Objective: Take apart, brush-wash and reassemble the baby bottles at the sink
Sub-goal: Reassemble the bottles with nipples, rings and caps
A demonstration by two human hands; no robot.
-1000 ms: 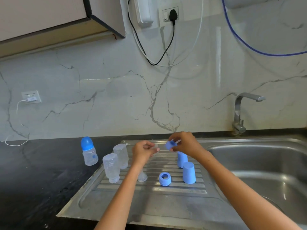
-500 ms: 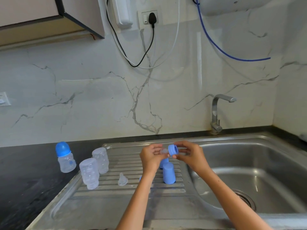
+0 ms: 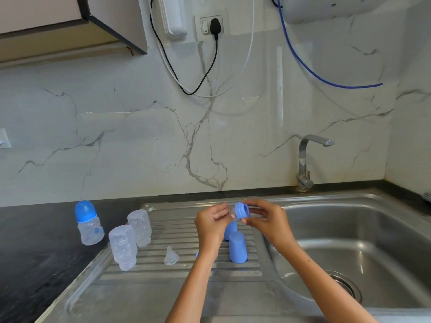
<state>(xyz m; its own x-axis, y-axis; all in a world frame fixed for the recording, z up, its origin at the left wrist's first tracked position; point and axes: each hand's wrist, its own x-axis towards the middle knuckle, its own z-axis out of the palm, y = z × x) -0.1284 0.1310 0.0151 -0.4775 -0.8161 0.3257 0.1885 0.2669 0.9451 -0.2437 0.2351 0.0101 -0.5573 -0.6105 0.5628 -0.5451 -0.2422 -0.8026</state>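
Blue collar ring [image 3: 241,210] between both hands

My black stone desk [image 3: 28,248] carries one blue-capped clear plastic baby bottle [image 3: 89,223]; steel ribbed drainboard [image 3: 163,297] holds two inverted clear bottles [image 3: 130,238], clear silicone teat [image 3: 171,256], blue plastic caps [image 3: 238,247].

Two bare forearms reach into view from the bottom edge, with no sleeve showing anywhere along them up to the frame's edge. The left hand [image 3: 213,221] and the right hand [image 3: 265,217] are both ungloved, and no ring, watch or band is visible at either wrist. A few small dark specks dot the right forearm behind its hand. The fingernails look short and unpainted.
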